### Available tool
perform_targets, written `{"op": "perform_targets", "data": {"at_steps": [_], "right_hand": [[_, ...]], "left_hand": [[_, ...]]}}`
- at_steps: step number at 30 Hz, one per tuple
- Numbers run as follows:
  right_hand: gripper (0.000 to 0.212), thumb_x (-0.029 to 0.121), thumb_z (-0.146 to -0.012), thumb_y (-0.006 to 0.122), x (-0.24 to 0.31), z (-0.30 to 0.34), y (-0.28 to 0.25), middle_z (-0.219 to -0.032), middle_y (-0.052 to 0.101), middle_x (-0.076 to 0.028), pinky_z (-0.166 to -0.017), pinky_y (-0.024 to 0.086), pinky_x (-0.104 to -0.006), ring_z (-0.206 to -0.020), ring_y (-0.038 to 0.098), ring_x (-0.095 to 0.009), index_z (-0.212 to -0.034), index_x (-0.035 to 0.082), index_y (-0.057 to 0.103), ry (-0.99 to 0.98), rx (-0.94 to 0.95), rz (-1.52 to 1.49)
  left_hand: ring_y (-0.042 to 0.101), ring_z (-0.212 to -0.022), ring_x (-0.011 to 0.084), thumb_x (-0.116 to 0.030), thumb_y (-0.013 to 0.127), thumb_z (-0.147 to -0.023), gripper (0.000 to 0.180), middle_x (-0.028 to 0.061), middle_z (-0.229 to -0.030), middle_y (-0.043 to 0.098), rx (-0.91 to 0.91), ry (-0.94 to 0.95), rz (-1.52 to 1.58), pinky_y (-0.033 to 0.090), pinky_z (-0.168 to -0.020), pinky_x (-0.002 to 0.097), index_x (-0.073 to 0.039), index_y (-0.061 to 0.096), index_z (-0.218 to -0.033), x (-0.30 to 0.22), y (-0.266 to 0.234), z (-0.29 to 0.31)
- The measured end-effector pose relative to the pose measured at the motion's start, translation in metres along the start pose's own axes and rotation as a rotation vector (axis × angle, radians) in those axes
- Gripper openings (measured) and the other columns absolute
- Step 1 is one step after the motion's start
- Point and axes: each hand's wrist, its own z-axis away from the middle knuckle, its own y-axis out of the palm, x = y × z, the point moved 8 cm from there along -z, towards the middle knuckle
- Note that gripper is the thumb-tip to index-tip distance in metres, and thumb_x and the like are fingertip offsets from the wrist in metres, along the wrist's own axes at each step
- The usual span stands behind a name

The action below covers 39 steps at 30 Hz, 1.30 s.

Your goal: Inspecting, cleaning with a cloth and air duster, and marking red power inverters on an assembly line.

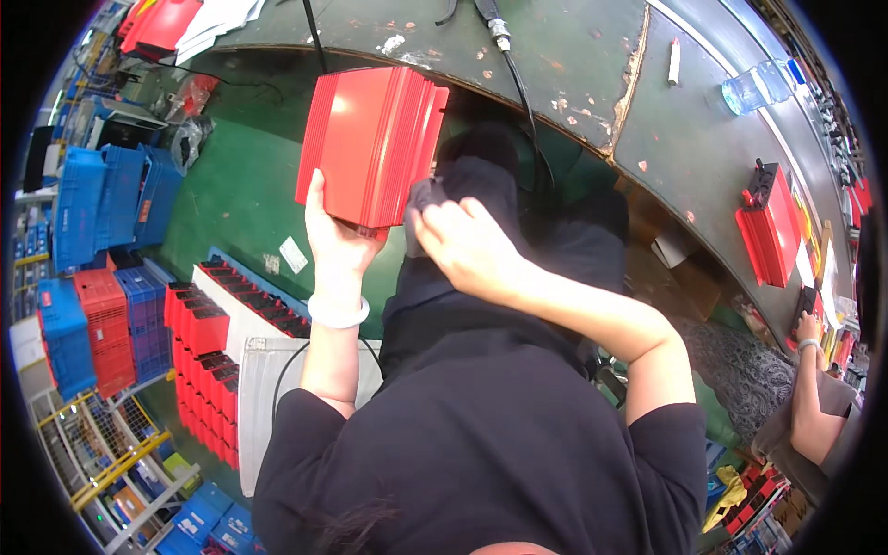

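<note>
A red box-shaped housing with ribbed sides (370,139) is held up in front of the bench edge. My left hand (339,239) supports it from below, thumb along its near face and the other fingers mostly hidden under it. Beside its lower right corner, my right hand (470,248) is closed on a dark grey cloth (423,200). The cloth is close against the housing's right side; whether it touches cannot be made out. Some motion blur lies over the right fingers.
The green-topped bench (573,55) carries a cable with a metal connector (499,35), a water bottle (758,88) and another red housing (772,227). Red units stand in rows (199,370) at left, near blue crates (97,208). A co-worker's hand (808,327) works at right.
</note>
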Motion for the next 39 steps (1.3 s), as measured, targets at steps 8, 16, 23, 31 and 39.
{"op": "perform_targets", "data": {"at_steps": [8,16,23,31,39], "right_hand": [[0.007,0.011,-0.076,0.055,-0.003,-0.002,0.007,-0.085,0.048,-0.008,-0.071,0.040,-0.0343,-0.080,0.051,-0.023,-0.076,0.005,0.059,-0.028,0.225,-0.263],[0.007,0.001,-0.084,0.062,-0.112,-0.007,-0.062,-0.083,0.059,0.003,-0.070,0.045,-0.0195,-0.075,0.054,-0.003,-0.090,0.004,0.059,0.722,-0.510,-1.367],[0.015,0.007,-0.083,0.068,-0.109,-0.024,-0.043,-0.075,0.057,0.003,-0.062,0.042,-0.0204,-0.067,0.051,-0.002,-0.089,0.004,0.054,0.757,-0.541,-1.278],[0.013,0.009,-0.085,0.066,-0.138,-0.052,-0.040,-0.075,0.061,0.002,-0.059,0.043,-0.0204,-0.065,0.052,-0.002,-0.091,-0.002,0.064,0.660,-0.766,-0.996],[0.024,-0.001,-0.080,0.061,-0.116,-0.070,-0.057,-0.085,0.059,-0.009,-0.070,0.046,-0.0323,-0.077,0.058,-0.025,-0.103,0.001,0.065,0.388,-0.577,-0.257]], "left_hand": [[0.059,-0.110,0.0264,-0.053,0.061,-0.081,0.058,0.0050,-0.123,0.060,0.130,-0.163,0.081,0.050,-0.090,0.0440,-0.017,0.055,-0.125,0.003,-0.007,-0.010],[0.057,-0.113,0.0275,-0.053,0.062,-0.080,0.060,0.0042,-0.125,0.060,0.172,-0.140,0.096,0.047,-0.094,0.0452,-0.017,0.054,-0.128,-0.004,0.008,-0.004],[0.056,-0.115,0.0280,-0.050,0.064,-0.080,0.061,0.0066,-0.127,0.059,0.233,-0.152,0.090,0.043,-0.099,0.0465,-0.014,0.053,-0.128,0.002,0.023,0.002],[0.057,-0.114,0.0278,-0.051,0.059,-0.084,0.059,0.0060,-0.126,0.059,0.181,-0.132,0.097,0.047,-0.095,0.0465,-0.014,0.052,-0.130,0.008,0.022,0.003],[0.059,-0.111,0.0257,-0.049,0.056,-0.086,0.055,0.0052,-0.125,0.059,0.115,-0.084,0.056,0.049,-0.094,0.0460,-0.014,0.052,-0.128,0.008,0.026,0.002]]}}
